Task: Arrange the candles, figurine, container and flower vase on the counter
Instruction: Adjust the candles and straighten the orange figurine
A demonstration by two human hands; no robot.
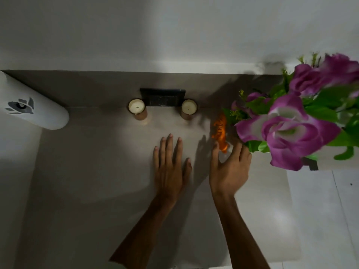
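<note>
My left hand (171,167) lies flat on the table (97,171), fingers spread, holding nothing, centre frame. My right hand (230,167) is just right of it, fingers open and curled around the lower end of the orange tiger figurine (220,131); contact unclear, not clamped. Two candles (136,106) (189,107) flank a dark box (162,98) at the back wall. Purple flowers (291,129) fill the right of frame; vase hidden. White container (33,105) at upper left.

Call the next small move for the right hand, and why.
Probably close the right hand on the orange striped tiger figurine: its open fingers already reach the figurine's near end, while the two cream candles already flank the dark container.
</note>
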